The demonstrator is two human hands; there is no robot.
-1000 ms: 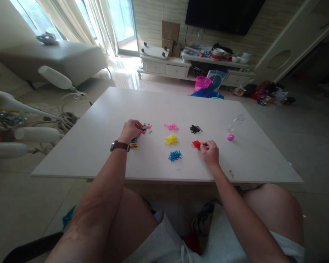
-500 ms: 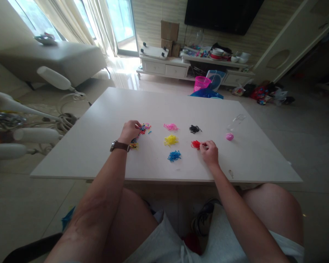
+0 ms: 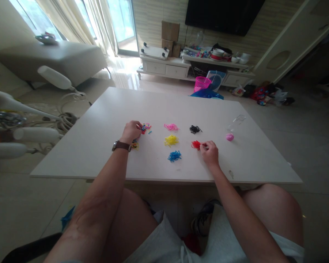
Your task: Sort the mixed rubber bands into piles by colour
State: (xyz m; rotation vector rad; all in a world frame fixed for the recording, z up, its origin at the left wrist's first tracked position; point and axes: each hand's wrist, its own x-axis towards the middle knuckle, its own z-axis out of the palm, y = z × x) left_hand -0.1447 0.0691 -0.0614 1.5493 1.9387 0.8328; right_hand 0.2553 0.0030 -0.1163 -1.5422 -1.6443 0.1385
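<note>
Head-camera view, looking down on a pale table (image 3: 104,120) that filled the middle of the frame, with bare knees and white shorts at the bottom edge. Small piles of thin coloured strands were spread across the centre of the tabletop. The left hand (image 3: 131,130), with a brown-strapped watch (image 3: 121,145) on its wrist, was placed left of centre on a mixed-colour pile (image 3: 144,128); its fingertips were pinched together at the pile's edge, though whether a strand was caught between them could not be told. More of that pile was partly hidden under the hand. The right hand (image 3: 210,153) was rested on the table right of centre, its thumb and forefinger closed against the right side of a red pile (image 3: 196,144), touching it. Between the two hands, three sorted piles were lined up one below the other: a pink pile (image 3: 171,126) uppermost, a yellow pile (image 3: 171,140) beneath it, and a blue pile (image 3: 174,156) lowest, nearest the table's front edge. A black pile (image 3: 195,129) was seen just above the red one. Further right, well apart from the piles, a small pink ball (image 3: 229,136) was seen, with a clear plastic piece (image 3: 236,122) lying just above it. In the upper part of the frame, a white low cabinet (image 3: 164,68) and a pink basket (image 3: 202,83) were visible on the floor beyond the table.
</note>
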